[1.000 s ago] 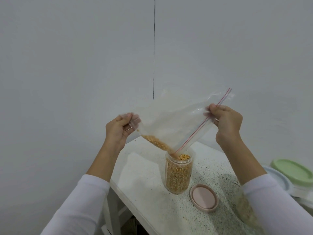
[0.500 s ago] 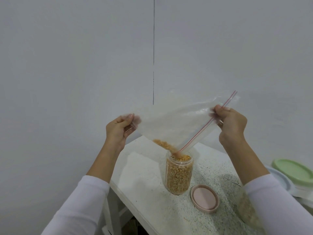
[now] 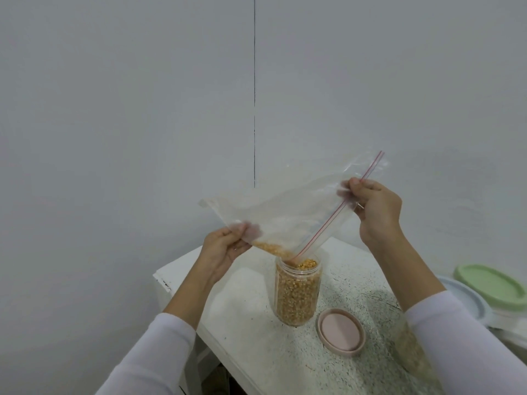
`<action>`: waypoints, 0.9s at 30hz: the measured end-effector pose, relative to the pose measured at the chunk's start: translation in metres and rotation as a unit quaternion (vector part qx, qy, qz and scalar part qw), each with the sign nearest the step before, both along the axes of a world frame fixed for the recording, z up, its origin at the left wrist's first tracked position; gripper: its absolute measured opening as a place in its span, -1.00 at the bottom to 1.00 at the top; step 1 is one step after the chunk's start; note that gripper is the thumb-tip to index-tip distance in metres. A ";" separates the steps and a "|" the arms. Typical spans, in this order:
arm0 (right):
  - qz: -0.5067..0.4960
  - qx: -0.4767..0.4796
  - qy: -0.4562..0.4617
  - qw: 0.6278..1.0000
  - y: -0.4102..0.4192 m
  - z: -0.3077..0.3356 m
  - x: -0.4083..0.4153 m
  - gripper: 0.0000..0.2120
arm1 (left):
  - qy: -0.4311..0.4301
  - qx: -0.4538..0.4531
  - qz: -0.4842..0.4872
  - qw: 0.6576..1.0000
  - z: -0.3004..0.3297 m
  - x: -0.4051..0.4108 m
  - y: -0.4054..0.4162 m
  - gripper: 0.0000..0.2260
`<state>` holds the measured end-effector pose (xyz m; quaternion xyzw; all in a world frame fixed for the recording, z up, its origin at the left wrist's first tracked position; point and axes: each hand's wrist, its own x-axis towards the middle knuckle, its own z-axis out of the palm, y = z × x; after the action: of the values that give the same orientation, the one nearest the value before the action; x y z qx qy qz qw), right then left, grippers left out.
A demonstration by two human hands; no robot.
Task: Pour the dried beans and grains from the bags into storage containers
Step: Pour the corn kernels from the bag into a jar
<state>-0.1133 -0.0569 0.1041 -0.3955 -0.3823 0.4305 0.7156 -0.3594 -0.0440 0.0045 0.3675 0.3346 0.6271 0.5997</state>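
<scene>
Overhead, both hands, left hand (image 3: 225,249) and right hand (image 3: 376,209), pinching a tilted bag (image 3: 285,212), kernels (image 3: 273,249) above a nearly full jar (image 3: 297,292).

long white sleeves (image 3: 159,354), bare hands

At four o'clock, the green lid (image 3: 494,287) and the containers under it run off the edge. The right sleeve (image 3: 467,343) hides most of another bag (image 3: 410,352). The left hand's fingertips (image 3: 251,231) blur behind plastic.
</scene>
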 end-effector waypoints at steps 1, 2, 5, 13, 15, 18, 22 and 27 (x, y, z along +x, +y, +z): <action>-0.002 0.000 0.001 1.000 0.000 0.000 0.001 -0.90 | 0.016 0.000 0.017 1.000 0.003 0.000 0.000 -0.86; -0.003 0.001 -0.001 1.000 0.000 0.001 0.003 -0.89 | 0.028 0.004 0.032 0.999 0.007 0.000 0.001 -0.87; -0.011 0.002 -0.005 1.000 0.000 0.004 0.006 -0.88 | 0.058 0.020 0.047 0.997 0.019 -0.001 0.003 -0.88; -0.038 0.004 0.014 0.999 0.000 0.007 0.009 -0.88 | 0.087 0.053 0.042 0.994 0.030 0.003 0.004 -0.88; -0.033 0.003 0.009 0.999 0.001 0.007 0.011 -0.88 | 0.096 0.064 0.042 0.992 0.033 0.003 0.003 -0.88; -0.038 0.006 0.022 0.999 0.002 0.005 0.012 -0.89 | 0.089 0.061 0.044 0.993 0.036 0.005 0.003 -0.89; -0.035 0.003 0.008 0.999 0.003 0.002 0.013 -0.88 | 0.101 0.065 0.046 0.992 0.037 0.007 0.005 -0.90; -0.034 0.001 0.013 0.999 0.005 -0.002 0.017 -0.88 | 0.100 0.066 0.041 0.992 0.037 0.009 0.006 -0.89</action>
<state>-0.0967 -0.0522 0.1021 -0.4022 -0.3595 0.4109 0.7349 -0.3505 -0.0376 0.0417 0.4532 0.3656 0.6321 0.5113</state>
